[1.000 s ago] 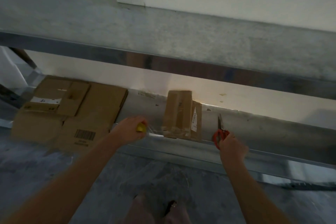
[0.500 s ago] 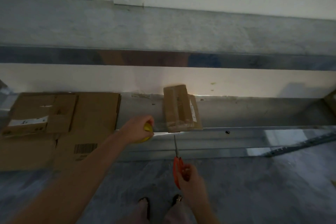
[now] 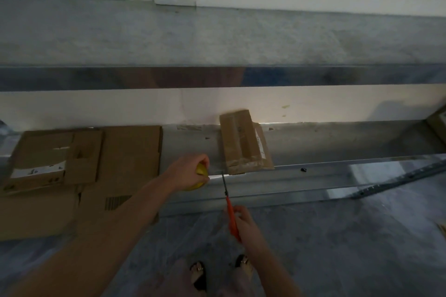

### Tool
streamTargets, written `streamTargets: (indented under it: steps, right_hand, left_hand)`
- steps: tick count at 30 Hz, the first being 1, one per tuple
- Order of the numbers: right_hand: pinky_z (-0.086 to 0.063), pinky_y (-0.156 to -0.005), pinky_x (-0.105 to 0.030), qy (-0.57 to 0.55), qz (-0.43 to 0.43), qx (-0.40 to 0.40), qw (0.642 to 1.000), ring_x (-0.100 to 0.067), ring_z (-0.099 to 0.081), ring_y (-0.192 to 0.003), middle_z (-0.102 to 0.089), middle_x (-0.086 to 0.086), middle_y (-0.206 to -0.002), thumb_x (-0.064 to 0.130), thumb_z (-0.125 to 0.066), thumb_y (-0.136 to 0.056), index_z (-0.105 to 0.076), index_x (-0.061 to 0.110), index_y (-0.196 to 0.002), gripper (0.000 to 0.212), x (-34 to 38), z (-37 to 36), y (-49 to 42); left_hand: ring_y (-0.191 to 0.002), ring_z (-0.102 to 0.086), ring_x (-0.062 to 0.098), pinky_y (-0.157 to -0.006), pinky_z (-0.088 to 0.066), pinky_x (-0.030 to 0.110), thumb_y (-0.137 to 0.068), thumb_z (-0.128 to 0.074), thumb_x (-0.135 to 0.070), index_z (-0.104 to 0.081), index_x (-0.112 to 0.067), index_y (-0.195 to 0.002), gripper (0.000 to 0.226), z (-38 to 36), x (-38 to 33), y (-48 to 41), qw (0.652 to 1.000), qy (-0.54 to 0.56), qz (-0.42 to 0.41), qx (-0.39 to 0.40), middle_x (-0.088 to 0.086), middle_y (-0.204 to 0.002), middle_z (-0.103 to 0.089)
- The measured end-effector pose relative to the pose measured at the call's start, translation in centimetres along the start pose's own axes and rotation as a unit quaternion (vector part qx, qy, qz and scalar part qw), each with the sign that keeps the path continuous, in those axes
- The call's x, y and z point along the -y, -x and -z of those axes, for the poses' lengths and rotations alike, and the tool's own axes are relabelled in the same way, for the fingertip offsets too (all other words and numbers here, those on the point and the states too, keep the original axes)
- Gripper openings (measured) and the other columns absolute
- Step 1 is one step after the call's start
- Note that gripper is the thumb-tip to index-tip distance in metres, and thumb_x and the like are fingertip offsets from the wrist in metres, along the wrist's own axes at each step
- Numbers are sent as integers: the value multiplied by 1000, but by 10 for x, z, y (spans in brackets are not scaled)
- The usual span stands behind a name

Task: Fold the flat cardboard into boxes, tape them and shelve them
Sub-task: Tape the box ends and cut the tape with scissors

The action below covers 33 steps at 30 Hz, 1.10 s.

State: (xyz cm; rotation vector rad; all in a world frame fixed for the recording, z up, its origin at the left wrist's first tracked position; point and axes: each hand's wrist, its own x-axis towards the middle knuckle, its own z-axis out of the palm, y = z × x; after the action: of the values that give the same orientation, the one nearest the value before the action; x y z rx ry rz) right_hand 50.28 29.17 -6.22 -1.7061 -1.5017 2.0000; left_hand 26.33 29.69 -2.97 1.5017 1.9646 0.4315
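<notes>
— Where are your hands?
— My left hand is stretched forward on a nearly straight arm, fingers curled round the yellow tape roll, just left of the box; my right hand sits nearer me, below the box, gripping the orange scissors, blades pointing up at its near left corner.
— And the box?
— On the lower shelf, at its front lip; flat cardboard lies further left.

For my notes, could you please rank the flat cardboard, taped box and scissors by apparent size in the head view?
Largest: flat cardboard.
Then taped box.
Smallest: scissors, though they sit nearer the camera.
</notes>
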Motion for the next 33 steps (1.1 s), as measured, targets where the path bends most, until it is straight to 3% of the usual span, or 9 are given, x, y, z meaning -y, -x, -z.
streamTargets:
  steps: [4, 10, 15, 18, 21, 25, 29, 33]
  right_hand:
    - [-37, -44, -13, -23, 4, 13, 1000, 1, -50, -46, -54, 5, -63, 28, -59, -95, -60, 18, -101, 12, 7, 0, -3]
    - [-39, -50, -17, -42, 1, 10, 999, -8, -51, -59, -55, 0, -69, 22, -55, -98, -62, 19, -93, 9, 13, -1, -11]
    - [-40, -49, -17, -10, 15, -19, 1000, -6, -52, -55, -58, 0, -68, 11, -54, -93, -66, 18, -91, 14, 11, -1, -14]
    - [-41, -49, -16, -1, 19, -34, 999, -5, -52, -54, -60, 1, -67, 18, -57, -91, -66, 21, -88, 10, 11, -1, -18]
    - [-44, -52, -17, 23, 27, -52, 998, -1, -55, -52, -62, 7, -62, 43, -65, -86, -66, 26, -86, 17, 13, -4, -21]
    - [-56, -72, -28, 161, 52, -77, 983, -5, -67, -70, -70, 10, -74, 67, -57, -83, -56, 35, -89, 33, 18, -4, -28]
    - [-54, -86, -34, 220, 40, -59, 973, -13, -69, -85, -72, 8, -86, 68, -50, -84, -52, 33, -102, 40, 16, 2, -37]
    - [-49, -89, -30, 235, 41, -41, 970, -19, -65, -104, -69, 5, -106, 59, -54, -88, -52, 31, -111, 35, 8, 13, -41]
  left_hand:
    - [-89, -52, 8, -62, -34, 16, -78, -76, -34, -55, -31, -98, 29, 1, 1, -1, 1000, -6, 0, 2, -11, -101, -58]
    - [-91, -52, 10, -64, -36, 19, -77, -76, -33, -57, -29, -98, 29, -1, 3, -2, 1000, -10, -6, -6, -9, -103, -59]
    - [-94, -53, 11, -73, -43, 27, -78, -76, -32, -56, -30, -99, 29, -1, 3, -3, 1000, -7, -2, 4, -9, -104, -58]
    - [-91, -54, 11, -71, -43, 26, -78, -76, -31, -57, -28, -99, 28, 0, 2, -3, 1000, -9, -10, 5, -9, -100, -58]
    - [-88, -53, 10, -65, -37, 22, -79, -76, -29, -56, -28, -96, 26, 1, 1, -3, 1000, -18, -24, 6, -10, -96, -58]
    - [-85, -51, 9, -61, -33, 18, -79, -76, -30, -54, -28, -94, 27, -1, 2, -1, 999, -22, -25, 5, -12, -93, -55]
    - [-84, -50, 9, -62, -34, 19, -79, -75, -28, -53, -26, -96, 28, -1, 1, -2, 1000, 6, -10, -12, -11, -94, -55]
    - [-90, -54, 16, -71, -42, 30, -80, -74, -27, -54, -25, -98, 27, 3, -1, -5, 1000, 3, 3, -26, -6, -99, -58]
